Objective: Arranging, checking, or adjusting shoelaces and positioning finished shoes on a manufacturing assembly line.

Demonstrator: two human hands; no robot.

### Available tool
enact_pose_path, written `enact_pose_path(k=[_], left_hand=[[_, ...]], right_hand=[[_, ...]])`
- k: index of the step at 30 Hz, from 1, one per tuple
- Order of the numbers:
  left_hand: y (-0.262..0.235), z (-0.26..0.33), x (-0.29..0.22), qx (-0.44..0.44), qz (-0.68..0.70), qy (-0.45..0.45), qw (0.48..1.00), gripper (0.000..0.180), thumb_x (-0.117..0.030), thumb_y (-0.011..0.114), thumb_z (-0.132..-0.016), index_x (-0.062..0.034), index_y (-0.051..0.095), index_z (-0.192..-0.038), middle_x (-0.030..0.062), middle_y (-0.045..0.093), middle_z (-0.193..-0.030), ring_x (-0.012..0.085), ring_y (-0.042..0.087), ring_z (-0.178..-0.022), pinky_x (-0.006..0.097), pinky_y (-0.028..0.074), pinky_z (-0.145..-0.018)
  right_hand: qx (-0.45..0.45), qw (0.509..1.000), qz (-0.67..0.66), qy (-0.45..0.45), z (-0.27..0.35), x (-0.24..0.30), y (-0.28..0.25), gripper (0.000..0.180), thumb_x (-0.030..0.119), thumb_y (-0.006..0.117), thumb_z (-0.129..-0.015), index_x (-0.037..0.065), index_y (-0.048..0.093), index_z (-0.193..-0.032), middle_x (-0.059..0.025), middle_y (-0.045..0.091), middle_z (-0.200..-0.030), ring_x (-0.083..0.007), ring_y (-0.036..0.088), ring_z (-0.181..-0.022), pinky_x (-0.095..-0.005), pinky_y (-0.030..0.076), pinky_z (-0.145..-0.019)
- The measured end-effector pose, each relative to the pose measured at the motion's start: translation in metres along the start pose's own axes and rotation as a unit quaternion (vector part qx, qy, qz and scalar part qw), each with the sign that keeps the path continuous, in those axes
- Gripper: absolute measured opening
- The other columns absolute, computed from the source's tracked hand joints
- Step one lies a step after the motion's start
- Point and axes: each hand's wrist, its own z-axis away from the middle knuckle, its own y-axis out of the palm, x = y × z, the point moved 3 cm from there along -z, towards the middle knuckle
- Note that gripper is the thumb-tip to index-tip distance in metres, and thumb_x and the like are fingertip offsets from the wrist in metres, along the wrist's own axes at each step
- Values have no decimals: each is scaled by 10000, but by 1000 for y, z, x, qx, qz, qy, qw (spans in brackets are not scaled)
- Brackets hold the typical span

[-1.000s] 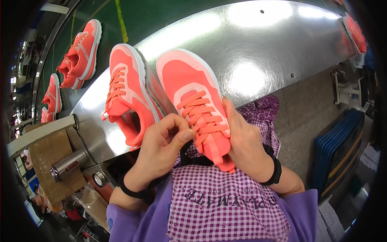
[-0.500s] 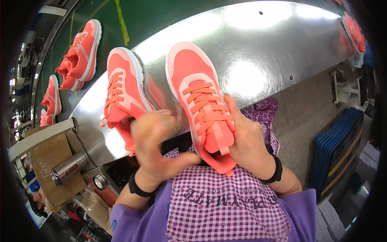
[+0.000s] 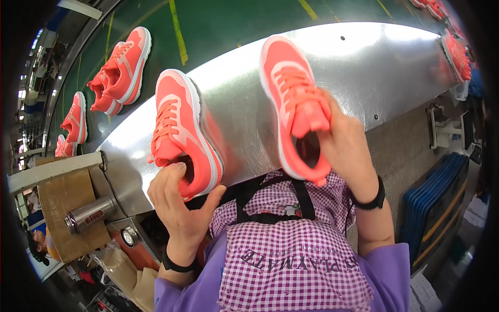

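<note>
My right hand [image 3: 347, 148] grips the collar of a coral-pink sneaker [image 3: 291, 99] with a white sole and crossed coral laces. That sneaker points away from me over the near part of the metal table [image 3: 244, 104], its dark inside showing. To the left, a matching sneaker [image 3: 174, 119] stands on the metal with its toe away from me. My left hand [image 3: 182, 208] is at its heel, fingertips against the collar's left side. The thumb is spread wide near the heel's right side, and the fingers do not close around the shoe.
More coral sneakers [image 3: 127, 67] sit on the green conveyor belt [image 3: 223, 31] beyond the metal table. Another coral shoe [image 3: 456, 56] is at the table's far right end. Left of me are a steel flask [image 3: 89, 214] and cardboard [image 3: 67, 200]; blue stacked panels [image 3: 434, 182] stand at right.
The sneaker in my right hand has moved away from me and to the right. My left hand has come down from between the shoes to the left sneaker's heel.
</note>
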Motion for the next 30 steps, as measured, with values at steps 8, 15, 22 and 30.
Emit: enact_pose_path(k=[8,15,22,30], left_hand=[[8,-3,11,113,5,-56,992,532,-161,834,-662,-14,587,-1109,116,626,-926,279,599,-826,429,422,-894],[32,-48,-47,52,241,49,968,457,-41,791,-675,-23,630,-1102,137,589,-1041,319,570,-918,386,466,-787],[94,-103,-70,-70,151,129,978,274,-78,673,-662,-42,640,-932,55,579,-888,237,572,-847,345,493,-693],[79,-125,-82,57,104,290,950,184,-24,631,-651,-38,654,-833,22,594,-811,205,558,-753,318,477,-603]], right_hand=[[19,998,-62,3,-16,0,-13,526,180,686,-807,29,506,-1278,-257,628,-1110,-391,628,-1004,-420,498,-854],[-42,986,-15,-158,41,25,-3,547,206,850,-640,45,580,-1088,-334,409,-1387,-408,565,-1138,-435,490,-888],[-156,974,-53,-153,44,9,37,439,132,857,-622,7,531,-889,-398,370,-1376,-465,590,-1061,-419,538,-809],[-144,976,-18,-164,39,18,39,333,122,818,-671,-7,529,-777,-409,378,-1359,-462,590,-1070,-428,542,-823]])
